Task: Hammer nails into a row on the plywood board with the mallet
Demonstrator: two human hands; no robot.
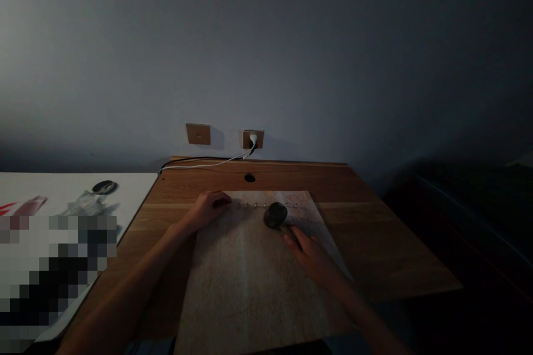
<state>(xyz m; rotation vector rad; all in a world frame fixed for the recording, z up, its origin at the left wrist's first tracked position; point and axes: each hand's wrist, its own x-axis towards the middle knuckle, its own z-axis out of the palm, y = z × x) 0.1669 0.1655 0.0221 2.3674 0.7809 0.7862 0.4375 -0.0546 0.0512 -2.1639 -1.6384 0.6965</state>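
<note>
A mallet (275, 215) with a dark round head is gripped by its handle in my right hand (310, 254). Its head is over the far part of a pale wooden board (237, 288), beside a row of small upright nails (255, 205). At the board's far left corner, my left hand (207, 209) rests with its fingers curled closed. Dim light hides what those fingers hold, if anything. The mallet head covers part of the nail row, and another nail (296, 205) shows to its right.
The board lies on a brown wooden table (375, 244) against a grey wall. White and black cables (200, 165) run along the table's back edge to a wall socket (258, 138). A white table (137, 188) on the left carries a crumpled plastic bag (88, 203) and a dark round object (104, 187).
</note>
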